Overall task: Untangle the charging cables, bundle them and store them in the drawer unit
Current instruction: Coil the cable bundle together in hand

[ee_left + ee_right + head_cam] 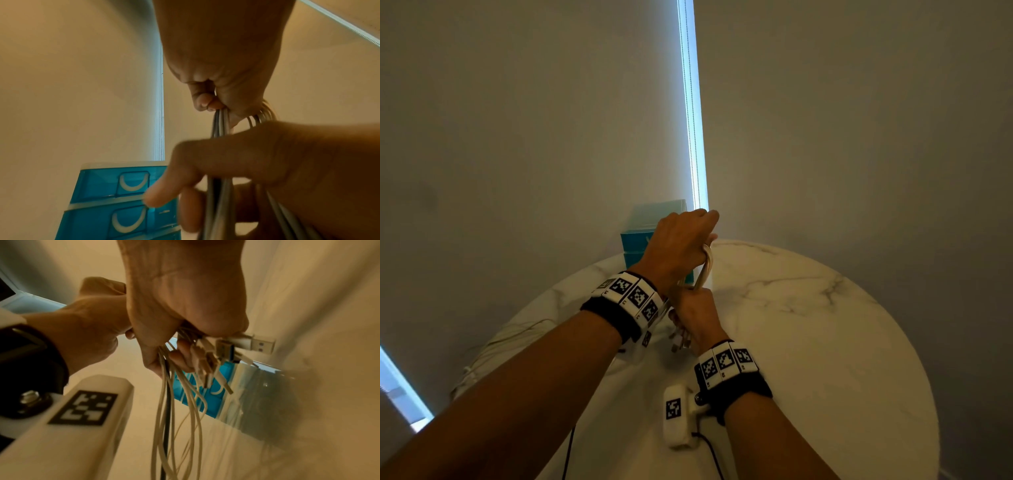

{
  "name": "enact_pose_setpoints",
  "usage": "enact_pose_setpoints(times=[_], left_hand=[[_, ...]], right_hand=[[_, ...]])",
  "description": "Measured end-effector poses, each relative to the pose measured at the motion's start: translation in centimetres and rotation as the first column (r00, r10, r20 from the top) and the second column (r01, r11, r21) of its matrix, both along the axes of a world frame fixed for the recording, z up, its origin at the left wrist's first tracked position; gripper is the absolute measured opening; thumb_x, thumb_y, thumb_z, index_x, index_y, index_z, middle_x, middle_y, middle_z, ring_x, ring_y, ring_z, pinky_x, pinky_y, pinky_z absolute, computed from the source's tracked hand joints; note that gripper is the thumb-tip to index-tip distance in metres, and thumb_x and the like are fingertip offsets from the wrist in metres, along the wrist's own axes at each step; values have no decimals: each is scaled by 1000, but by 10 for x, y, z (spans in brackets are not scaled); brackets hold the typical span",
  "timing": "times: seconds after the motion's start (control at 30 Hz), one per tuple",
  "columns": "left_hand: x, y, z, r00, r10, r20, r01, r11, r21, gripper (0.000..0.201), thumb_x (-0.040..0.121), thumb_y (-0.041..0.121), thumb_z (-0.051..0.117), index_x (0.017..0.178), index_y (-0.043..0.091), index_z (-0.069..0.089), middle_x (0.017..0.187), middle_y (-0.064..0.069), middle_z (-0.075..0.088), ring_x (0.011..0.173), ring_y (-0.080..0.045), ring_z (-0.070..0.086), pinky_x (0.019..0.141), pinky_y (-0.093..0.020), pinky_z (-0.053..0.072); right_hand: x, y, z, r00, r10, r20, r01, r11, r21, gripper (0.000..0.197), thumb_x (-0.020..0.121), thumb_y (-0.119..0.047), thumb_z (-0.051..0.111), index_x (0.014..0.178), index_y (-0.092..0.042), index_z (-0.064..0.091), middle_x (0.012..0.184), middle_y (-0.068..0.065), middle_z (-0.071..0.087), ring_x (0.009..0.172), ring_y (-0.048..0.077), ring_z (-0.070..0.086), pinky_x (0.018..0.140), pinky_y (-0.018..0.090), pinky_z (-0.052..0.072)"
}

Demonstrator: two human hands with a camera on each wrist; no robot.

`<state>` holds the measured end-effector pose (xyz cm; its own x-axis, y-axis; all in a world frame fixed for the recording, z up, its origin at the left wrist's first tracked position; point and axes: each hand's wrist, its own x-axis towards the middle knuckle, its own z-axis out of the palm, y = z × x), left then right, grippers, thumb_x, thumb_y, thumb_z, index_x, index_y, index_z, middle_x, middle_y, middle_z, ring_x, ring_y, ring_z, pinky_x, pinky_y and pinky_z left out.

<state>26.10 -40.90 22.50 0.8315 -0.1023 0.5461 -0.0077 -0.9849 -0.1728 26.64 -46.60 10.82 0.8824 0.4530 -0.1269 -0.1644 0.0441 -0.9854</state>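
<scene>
Several pale charging cables (703, 270) and one dark one are gathered into one bundle between my hands above the round marble table (825, 325). My left hand (681, 240) grips the bundle's upper, looped end, fingers curled round the strands (221, 123). My right hand (695, 311) grips the lower end, just below the left wrist. USB plugs (257, 344) stick out of the right fist, and loose cable strands (185, 402) trail from it. The blue translucent drawer unit (637, 240) stands at the table's far edge, behind my left hand; its drawers (123, 194) are closed.
A wall with a bright vertical strip of light (690, 120) rises just behind the table. A thin black cord (568, 452) hangs from my left forearm. A pale object (493, 346) lies low beside the table's left edge.
</scene>
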Motion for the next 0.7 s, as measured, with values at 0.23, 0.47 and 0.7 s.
enact_pose_setpoints(times=[0.23,0.47,0.7], left_hand=[[-12,0,1,999,-45,-28,44,998,-38,29,108,40,58,96,18,44,98,-6,66,76,-16,52,74,-27,36],[-14,2,7,981,-180,68,186,978,-92,35,99,41,74,86,12,59,80,0,60,67,-18,53,69,-30,33],[-25,17,1,968,-214,-130,141,896,-422,54,87,46,84,132,35,57,120,10,57,107,-12,59,89,-31,52]], right_hand=[[-15,0,12,999,42,16,-42,999,-16,45,114,-32,46,74,-15,55,42,-10,56,51,11,46,54,22,43],[-16,6,13,997,-22,71,13,991,130,39,110,-23,53,72,-17,56,61,0,58,55,16,53,58,27,47],[-7,5,5,995,-95,-29,99,955,280,37,110,-28,54,81,-12,69,70,6,68,60,22,62,58,33,51]])
